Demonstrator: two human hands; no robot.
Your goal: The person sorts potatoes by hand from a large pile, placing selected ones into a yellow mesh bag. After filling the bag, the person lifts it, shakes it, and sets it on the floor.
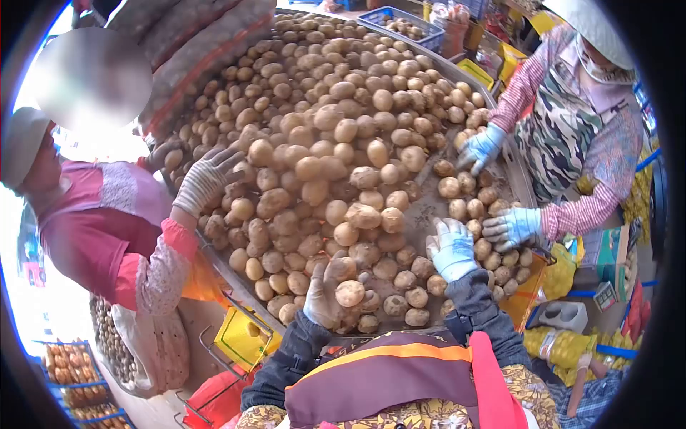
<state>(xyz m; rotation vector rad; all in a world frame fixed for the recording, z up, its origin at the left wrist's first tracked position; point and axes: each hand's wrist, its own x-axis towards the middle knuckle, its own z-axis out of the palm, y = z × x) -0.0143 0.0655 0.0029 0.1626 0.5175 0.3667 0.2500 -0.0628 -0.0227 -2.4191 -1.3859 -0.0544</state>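
Observation:
My left hand (321, 303), in a pale, soiled glove, is at the near edge of the potato heap. A light, round potato (350, 294) lies against its inner side and appears cupped in it, though some fingers are hidden. To the right, my right hand (452, 250), in a light blue glove, has its fingers spread over the sorting table (423, 214) beside loose potatoes. It holds nothing that I can see. Several potatoes (406, 280) lie between my two hands. The large heap of potatoes (314, 143) rises beyond them.
A co-worker's gloved hand (202, 183) touches the heap at left. Opposite, another person's blue-gloved hands (513, 229) are among potatoes at right. Full mesh sacks (207, 57) lie at the back left. A blue crate (432, 36) stands behind; a yellow bin (243, 336) hangs near left.

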